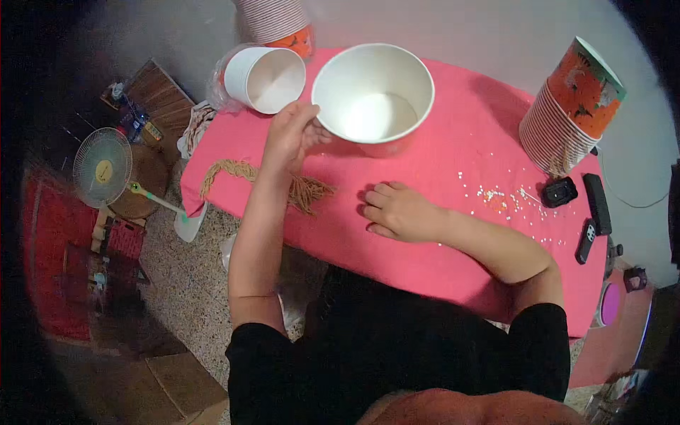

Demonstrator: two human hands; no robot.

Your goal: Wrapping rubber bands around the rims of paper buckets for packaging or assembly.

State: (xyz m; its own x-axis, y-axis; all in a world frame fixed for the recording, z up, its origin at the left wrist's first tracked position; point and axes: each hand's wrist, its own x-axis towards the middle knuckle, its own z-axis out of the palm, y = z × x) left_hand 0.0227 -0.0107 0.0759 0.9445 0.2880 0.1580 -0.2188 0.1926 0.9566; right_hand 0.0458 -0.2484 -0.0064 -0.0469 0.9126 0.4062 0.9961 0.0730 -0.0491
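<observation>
Right hand (405, 214) laid on pink cloth (340, 244), fingers slightly apart, palm hidden. White tub (393, 81), right of smaller cup (268, 69), clamped at rim by left hand (287, 138); base contact can't be told. Far cup stack (273, 20) cut off by top edge.

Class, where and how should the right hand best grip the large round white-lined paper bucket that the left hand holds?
Probably at the right side of its rim, the right hand coming from the right, thumb inside and fingers outside. The large round white-lined paper bucket faces its mouth toward the camera, leaving that edge free to pinch; the left hand holds the left side.
</observation>
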